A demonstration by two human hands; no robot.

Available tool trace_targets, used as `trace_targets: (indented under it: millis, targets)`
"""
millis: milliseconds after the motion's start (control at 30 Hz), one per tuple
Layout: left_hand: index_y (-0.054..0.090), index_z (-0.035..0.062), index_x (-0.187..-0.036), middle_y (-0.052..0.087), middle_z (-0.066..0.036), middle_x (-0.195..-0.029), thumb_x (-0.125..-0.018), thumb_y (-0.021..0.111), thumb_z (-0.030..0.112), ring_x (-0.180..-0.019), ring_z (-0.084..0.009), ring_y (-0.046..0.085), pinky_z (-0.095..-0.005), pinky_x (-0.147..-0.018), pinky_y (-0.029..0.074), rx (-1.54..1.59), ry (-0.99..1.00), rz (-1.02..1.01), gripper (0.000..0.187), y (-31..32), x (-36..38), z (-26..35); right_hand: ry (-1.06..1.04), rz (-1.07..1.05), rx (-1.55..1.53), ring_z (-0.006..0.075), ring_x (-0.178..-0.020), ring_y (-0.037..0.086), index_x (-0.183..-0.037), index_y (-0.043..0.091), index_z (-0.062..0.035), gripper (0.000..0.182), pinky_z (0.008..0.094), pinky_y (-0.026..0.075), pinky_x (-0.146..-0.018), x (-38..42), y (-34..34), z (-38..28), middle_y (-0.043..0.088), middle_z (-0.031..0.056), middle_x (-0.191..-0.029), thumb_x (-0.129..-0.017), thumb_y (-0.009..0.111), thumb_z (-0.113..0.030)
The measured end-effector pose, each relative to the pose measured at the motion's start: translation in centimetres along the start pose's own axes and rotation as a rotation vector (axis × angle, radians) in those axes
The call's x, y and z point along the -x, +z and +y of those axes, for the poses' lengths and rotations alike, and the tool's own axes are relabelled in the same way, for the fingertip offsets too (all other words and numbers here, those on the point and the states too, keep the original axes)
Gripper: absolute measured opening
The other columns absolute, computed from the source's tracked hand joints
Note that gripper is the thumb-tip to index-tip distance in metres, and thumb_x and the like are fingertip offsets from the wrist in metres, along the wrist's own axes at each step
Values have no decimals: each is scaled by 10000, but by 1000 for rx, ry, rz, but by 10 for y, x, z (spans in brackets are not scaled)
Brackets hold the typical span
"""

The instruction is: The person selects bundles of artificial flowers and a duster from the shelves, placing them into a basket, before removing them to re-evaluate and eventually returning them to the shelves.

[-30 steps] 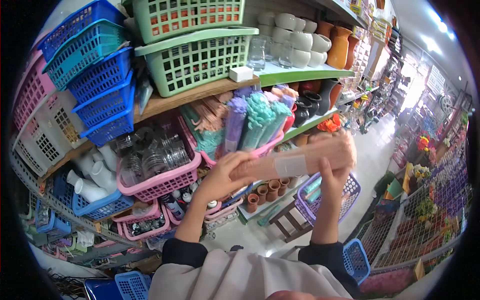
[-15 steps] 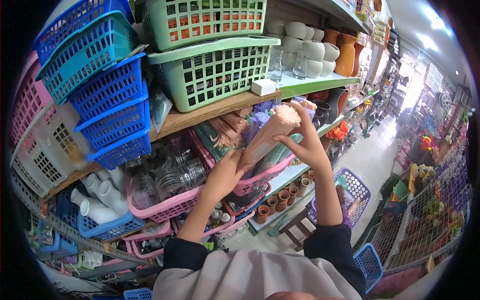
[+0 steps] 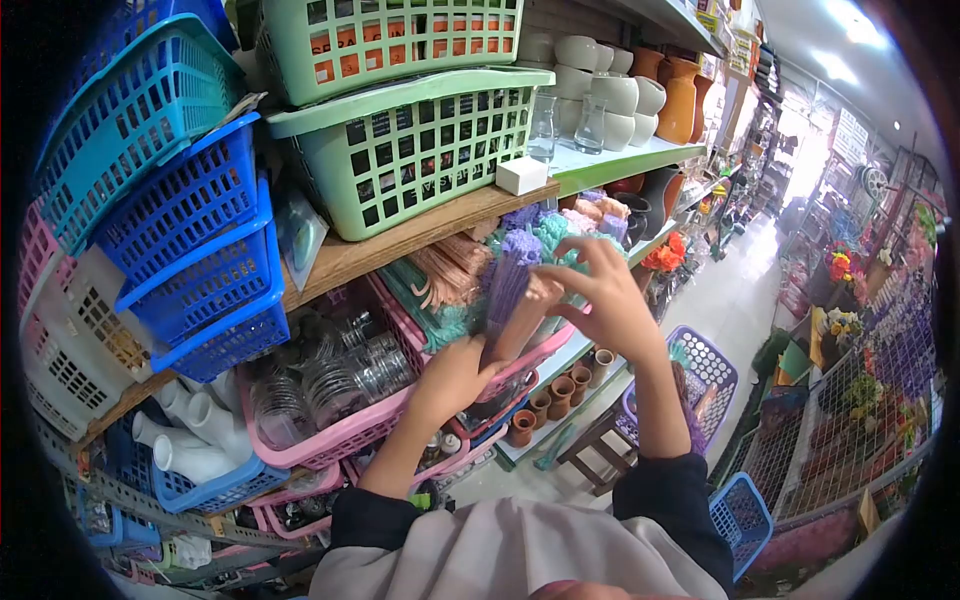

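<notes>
A peach bundle of thin stems in clear wrap leans up out of a pink basket on the shelf. My left hand is closed around its lower end. Beside its top, my right hand has its fingers spread and curved, with thumb and fingertips near the bundle's tip. A purple bundle stands right behind the peach one. More peach bundles and mint-green bundles lie to the left in the same basket.
Green baskets stand on the wooden shelf above, beside a small white box. Stacked blue baskets are at the left. Glass vases and white pots share the upper shelf. Clay pots line a lower shelf.
The peach bundle has tipped lower and its top has moved down and left. My right hand has loosened from it and opened. The purple bundle shows more.
</notes>
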State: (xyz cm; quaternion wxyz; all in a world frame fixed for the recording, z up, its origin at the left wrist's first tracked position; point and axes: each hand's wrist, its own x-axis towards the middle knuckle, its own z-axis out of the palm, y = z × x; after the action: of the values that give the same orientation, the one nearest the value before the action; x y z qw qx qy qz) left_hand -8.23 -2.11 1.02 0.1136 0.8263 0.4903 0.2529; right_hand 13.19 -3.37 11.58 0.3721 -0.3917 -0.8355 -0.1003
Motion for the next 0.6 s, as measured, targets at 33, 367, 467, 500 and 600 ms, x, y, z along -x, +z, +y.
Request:
trace_targets:
  millis: [33,367,467,500,600]
  targets:
    - [555,-45,-930,601,-255,-860,-863,545,333,-820,-391,602,-447,-702,483,4,-36,-40,384,-1,0,3,-3,-73,78,275,-1062,464,-1150,586,-184,549,401,381,-922,0,5,-1,505,57,-1095,-631,741,-91]
    - [591,-43,-775,600,-258,-698,-880,500,316,-682,-427,597,-488,-655,477,13,18,-52,385,33,-25,7,-77,-11,328,205,-1009,460,-1201,557,-240,498,409,286,-888,-5,13,3,510,2,-1084,-729,665,-127]
    - [591,-53,-776,600,-260,-716,-871,505,280,-689,-433,593,-502,-654,471,31,-50,-34,357,43,-29,8,-46,-22,257,213,-1012,461,-1212,549,-237,509,406,287,-895,-5,13,7,510,10,-1094,-739,651,-81]
    - [591,-53,-776,600,-260,-716,-871,505,280,-689,-433,593,-502,-654,471,30,-50,-37,357,45,-31,3,-43,-22,257,213,-1012,461,-1212,549,-237,509,406,287,-895,-5,13,8,510,10,-1094,-739,651,-81]
    - [577,-63,-846,599,-269,-740,-862,524,294,-717,-430,595,-500,-660,470,43,-19,-47,362,47,-32,-8,-30,-56,204,226,-1027,457,-1234,532,-207,520,410,279,-909,-4,18,4,505,39,-1106,-740,648,-92]
